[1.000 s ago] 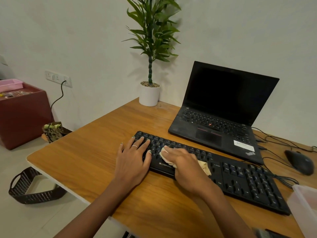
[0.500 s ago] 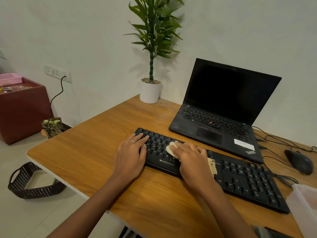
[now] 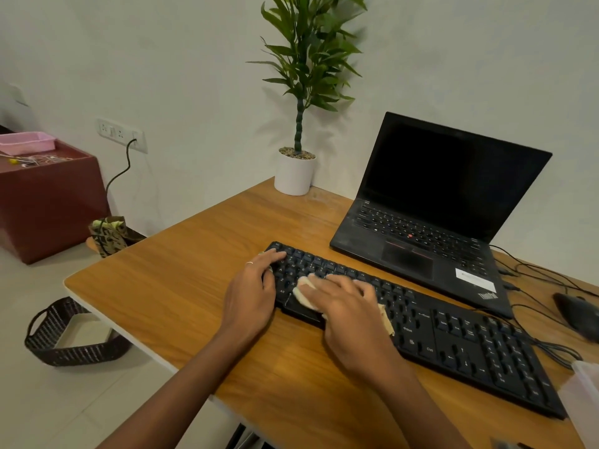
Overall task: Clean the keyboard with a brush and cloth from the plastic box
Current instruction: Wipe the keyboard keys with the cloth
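A black keyboard (image 3: 470, 351) lies slanted across the wooden desk (image 3: 181, 286). My right hand (image 3: 350, 315) lies flat over its left-middle keys and presses a pale cloth (image 3: 303, 296) onto them; the cloth pokes out on both sides of the hand. My left hand (image 3: 251, 296) rests on the keyboard's left end with straight fingers, a ring on one of them. A translucent plastic box (image 3: 583, 403) shows partly at the right edge. A blurred dark object, possibly the brush (image 3: 509, 444), sits at the bottom edge.
An open black laptop (image 3: 421, 241) stands just behind the keyboard. A white potted plant (image 3: 294, 173) is at the desk's back corner. A mouse (image 3: 577, 314) and cables lie at the right. A dark woven basket (image 3: 64, 338) sits on the floor at the left.
My right hand has slid the cloth up and to the left over the keys, and its fingers have flattened. My left hand has stayed on the keyboard's left end. The camera has shifted slightly.
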